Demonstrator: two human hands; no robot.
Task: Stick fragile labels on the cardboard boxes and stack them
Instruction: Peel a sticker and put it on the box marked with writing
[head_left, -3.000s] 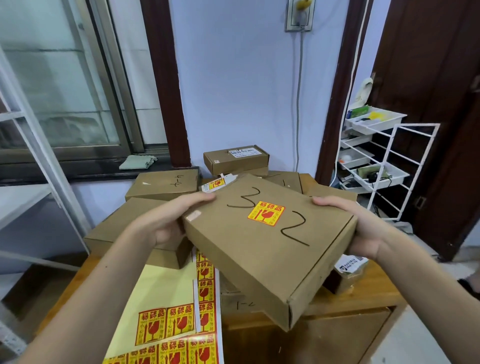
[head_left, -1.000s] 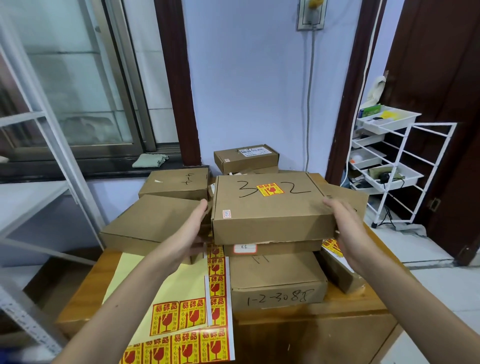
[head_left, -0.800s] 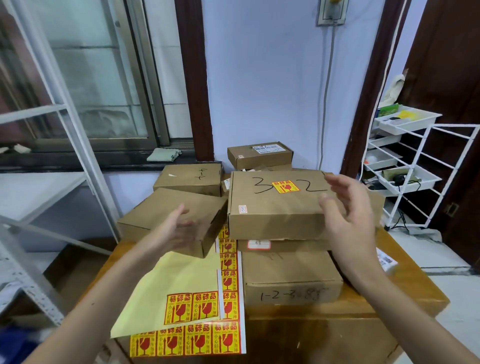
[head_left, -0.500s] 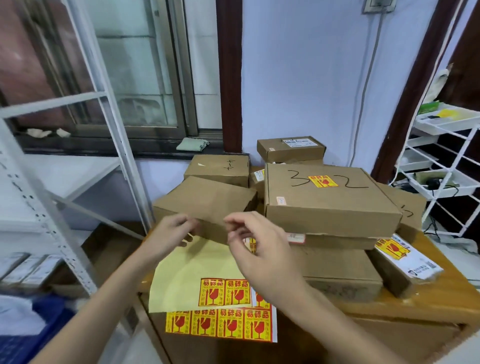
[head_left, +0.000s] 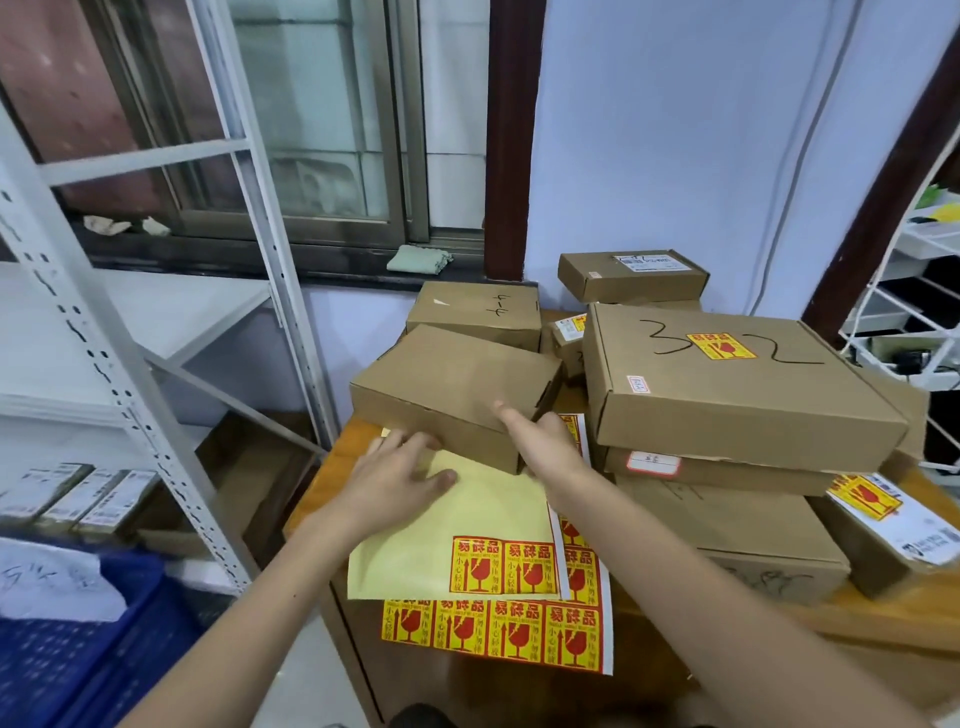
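From the head camera, the wooden table (head_left: 883, 613) is crowded: its left edge runs just beside a white metal shelf rack (head_left: 130, 364), with a narrow strip of floor between them, and a blue crate (head_left: 78, 649) sits low at the left. The near edge of the table is overhung by two label sheets, a yellow backing sheet (head_left: 467, 519) lying on top of a sheet of red-and-yellow fragile labels (head_left: 498, 631). On the right, a stack of cardboard boxes is topped by the box marked 32 (head_left: 727, 395), which already carries a fragile sticker (head_left: 721, 346). An unlabelled brown box (head_left: 452, 384) sits at the table's left, its near end resting over the top of the yellow sheet, close beside the stack. Behind it lies the box marked 4-4 (head_left: 478, 312), against the wall.

Both forearms reach forward from the bottom. The left hand (head_left: 400, 478) lies palm down on the yellow sheet, fingers straight and spread, tips touching the unlabelled box's front lower edge. The right hand (head_left: 540, 441) stretches toward that box's near right corner, fingers extended and relaxed, gripping nothing.
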